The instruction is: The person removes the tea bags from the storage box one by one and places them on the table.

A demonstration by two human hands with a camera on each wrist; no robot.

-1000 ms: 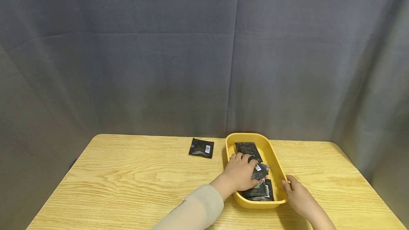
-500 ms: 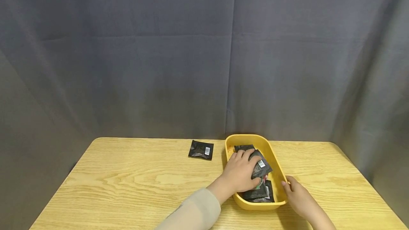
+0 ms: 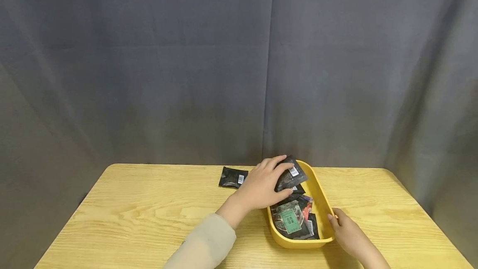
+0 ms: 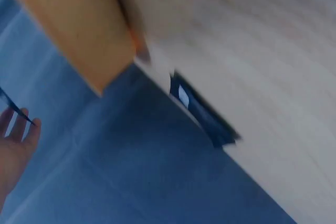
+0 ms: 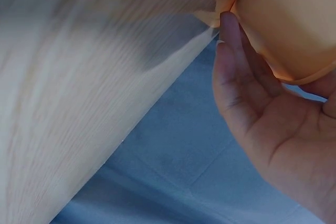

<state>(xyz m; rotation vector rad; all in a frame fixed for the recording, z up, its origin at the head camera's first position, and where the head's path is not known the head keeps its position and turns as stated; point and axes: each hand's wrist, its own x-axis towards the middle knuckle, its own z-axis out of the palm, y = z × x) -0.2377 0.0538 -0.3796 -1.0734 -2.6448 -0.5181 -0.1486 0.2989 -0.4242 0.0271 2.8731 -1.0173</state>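
Note:
My left hand (image 3: 258, 184) pinches a black sachet (image 3: 292, 176) with a white barcode label, raised over the far part of a yellow bin (image 3: 317, 186). In the left wrist view the fingers (image 4: 32, 132) hold the sachet's thin dark edge (image 4: 14, 107). Below it in the bin lie several more sachets, one with a green label (image 3: 290, 221) facing up. My right hand (image 3: 350, 232) grips the bin's near right rim, its thumb on top. From the right wrist camera, its fingers (image 5: 233, 72) lie along the outside of the bin wall (image 5: 289, 30).
Another black sachet (image 3: 232, 177) lies on the wooden table (image 3: 149, 211) left of the bin, near the back edge. Behind the table hangs a grey curtain (image 3: 186, 74). The bin stands close to that back edge.
My left hand has lifted the sachet off the pile and moved up and left with it, uncovering the green-labelled sachet. The right hand keeps its grip on the bin.

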